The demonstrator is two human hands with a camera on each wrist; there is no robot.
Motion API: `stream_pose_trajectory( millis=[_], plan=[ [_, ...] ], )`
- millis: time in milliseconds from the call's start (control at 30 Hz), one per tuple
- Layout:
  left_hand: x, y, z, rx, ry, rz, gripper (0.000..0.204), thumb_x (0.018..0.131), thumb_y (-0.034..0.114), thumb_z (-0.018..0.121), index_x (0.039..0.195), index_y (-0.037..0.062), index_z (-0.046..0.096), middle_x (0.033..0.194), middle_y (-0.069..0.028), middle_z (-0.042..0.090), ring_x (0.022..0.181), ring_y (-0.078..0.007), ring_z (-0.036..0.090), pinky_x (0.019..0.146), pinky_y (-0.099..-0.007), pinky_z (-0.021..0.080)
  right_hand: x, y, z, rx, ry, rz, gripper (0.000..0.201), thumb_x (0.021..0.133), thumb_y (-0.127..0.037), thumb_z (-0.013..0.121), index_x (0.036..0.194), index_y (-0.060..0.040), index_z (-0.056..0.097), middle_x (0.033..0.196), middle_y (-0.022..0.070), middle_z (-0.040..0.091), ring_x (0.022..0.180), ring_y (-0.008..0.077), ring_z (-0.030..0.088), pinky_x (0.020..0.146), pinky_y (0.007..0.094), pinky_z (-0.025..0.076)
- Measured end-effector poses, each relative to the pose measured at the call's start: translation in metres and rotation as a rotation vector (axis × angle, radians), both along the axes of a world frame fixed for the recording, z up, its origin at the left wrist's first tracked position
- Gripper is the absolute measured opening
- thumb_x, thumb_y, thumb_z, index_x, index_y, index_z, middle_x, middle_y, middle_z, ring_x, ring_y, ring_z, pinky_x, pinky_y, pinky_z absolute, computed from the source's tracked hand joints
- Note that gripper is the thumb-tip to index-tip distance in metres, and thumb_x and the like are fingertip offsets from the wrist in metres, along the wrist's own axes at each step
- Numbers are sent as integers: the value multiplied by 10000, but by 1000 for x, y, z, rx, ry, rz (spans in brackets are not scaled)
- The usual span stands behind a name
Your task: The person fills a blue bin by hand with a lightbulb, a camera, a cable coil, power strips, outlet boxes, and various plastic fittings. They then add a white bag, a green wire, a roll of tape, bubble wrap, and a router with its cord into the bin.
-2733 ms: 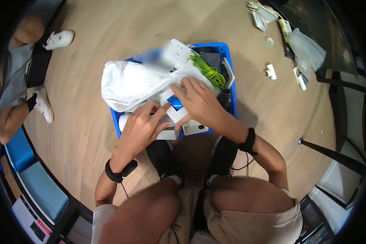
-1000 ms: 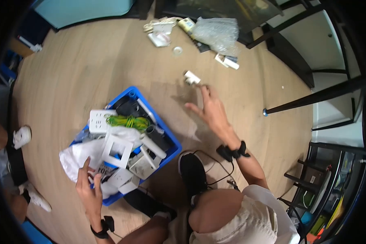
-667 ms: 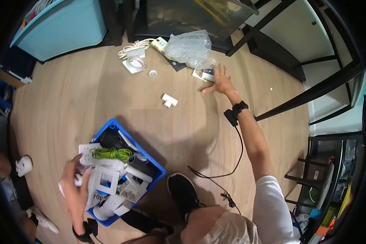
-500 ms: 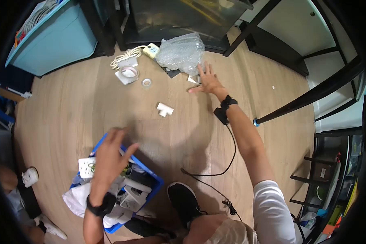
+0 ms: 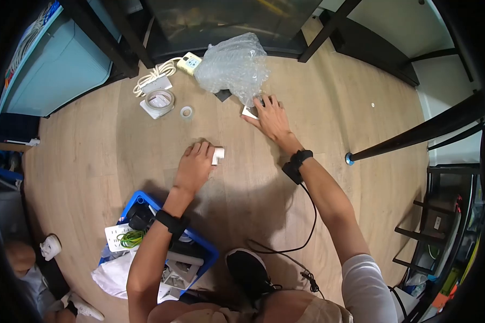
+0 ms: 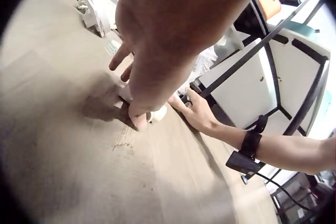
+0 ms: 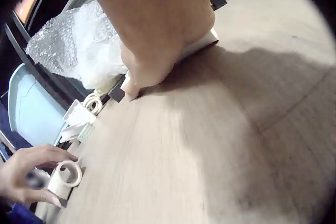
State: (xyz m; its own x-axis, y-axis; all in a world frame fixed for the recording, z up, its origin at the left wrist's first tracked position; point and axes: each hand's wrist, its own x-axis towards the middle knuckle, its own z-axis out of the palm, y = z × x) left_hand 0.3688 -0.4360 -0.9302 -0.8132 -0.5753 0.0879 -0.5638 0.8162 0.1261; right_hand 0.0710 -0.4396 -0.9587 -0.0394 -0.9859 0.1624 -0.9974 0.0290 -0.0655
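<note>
My left hand point(image 5: 195, 166) grips a white T-shaped pipe fitting point(image 5: 218, 155) on the wooden floor. Its fingers and thumb close on either side of the fitting's body in the right wrist view, where one round opening point(image 7: 70, 173) faces the camera. Farther ahead, my right hand point(image 5: 273, 119) is down over a flat white piece point(image 5: 250, 112) beside the bubble wrap point(image 5: 229, 64), fingers bent over it and thumb at its near edge. Most of that piece is hidden under the palm; a white end point(image 7: 207, 39) sticks out in the right wrist view.
Below my left forearm stands a blue bin point(image 5: 203, 248) holding green-yellow wire point(image 5: 131, 239), a white socket panel point(image 5: 116, 237) and white cloth. Tape rolls point(image 5: 186, 112) and a corded power strip point(image 5: 189, 63) lie ahead. A black pole point(image 5: 415, 132) slants in from the right; another person sits at left.
Both hands left the bin, where a white square frame was set down. My right hand reached the white pieces by the bubble wrap; my left swung forward and took hold of the pipe fitting.
</note>
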Motion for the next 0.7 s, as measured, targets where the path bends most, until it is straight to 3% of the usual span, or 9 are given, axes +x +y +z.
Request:
stream_pose_trajectory(
  millis=[67, 133, 200, 267, 333, 367, 433, 567, 700],
  plan=[
    [1, 8, 4, 92, -73, 70, 491, 800, 300, 819, 1156, 24, 624, 1162, -129, 654, 1143, -281, 635, 946, -412, 551, 7, 10, 0, -34, -22, 34, 641, 923, -632, 646, 1257, -86, 632, 1240, 151, 605, 1196, 346, 554, 900, 507, 530],
    [5, 11, 16, 147, -86, 92, 474, 800, 315, 823, 1119, 30, 619, 1119, -140, 666, 1083, -304, 660, 920, -421, 555, 17, 20, 7, -68, -46, 74, 633, 921, -625, 658, 1232, -75, 637, 1214, 159, 611, 1170, 355, 569, 879, 509, 540],
    [15, 14, 32, 198, -96, 110, 460, 800, 329, 827, 1082, 35, 613, 1076, -151, 677, 1023, -328, 685, 894, -430, 560, 25, 28, 19, -57, -343, -61, 649, 912, -619, 681, 1214, -46, 645, 1206, 174, 618, 1144, 371, 591, 857, 507, 552],
    [27, 19, 53, 264, 46, 168, 471, 821, 349, 824, 1098, 18, 637, 1006, -180, 690, 936, -376, 696, 862, -446, 567, 29, 36, 25, -154, -407, -39, 657, 908, -600, 703, 1202, -16, 644, 1174, 193, 643, 1051, 395, 612, 833, 475, 546],
    [40, 27, 82, 301, 63, 213, 483, 826, 350, 826, 1119, 8, 651, 1016, -195, 696, 939, -386, 697, 856, -451, 568, 37, 47, 46, 50, -875, -130, 622, 929, -574, 700, 1184, -10, 642, 1116, 192, 665, 977, 351, 626, 846, 427, 523],
    [45, 30, 98, 331, 84, 250, 496, 832, 351, 829, 1139, -1, 664, 1027, -209, 702, 941, -395, 697, 851, -455, 569, 42, 53, 49, 51, -877, -127, 622, 929, -574, 700, 1184, -10, 642, 1116, 192, 665, 977, 351, 626, 846, 427, 523],
    [57, 38, 124, 373, 87, 299, 505, 830, 342, 834, 1158, -6, 673, 1044, -222, 707, 944, -401, 700, 853, -453, 568, 53, 67, 52, 85, -1126, -209, 655, 936, -579, 701, 1188, 19, 609, 1029, 194, 669, 927, 294, 620, 864, 404, 498],
    [74, 50, 161, 448, 87, 372, 504, 822, 299, 851, 1171, -23, 680, 1067, -240, 715, 952, -414, 700, 858, -445, 559, 62, 92, 45, 78, -1199, -311, 779, 923, -607, 710, 1291, 54, 523, 1108, 218, 653, 1016, 268, 623, 929, 388, 491],
    [93, 63, 171, 481, 123, 414, 492, 811, 280, 862, 1153, -25, 681, 1031, -231, 716, 949, -404, 695, 861, -437, 551, 61, 113, 56, 123, -1244, -385, 980, 890, -634, 733, 1441, 80, 349, 1239, 271, 607, 1132, 310, 611, 1000, 391, 482]
  ],
)
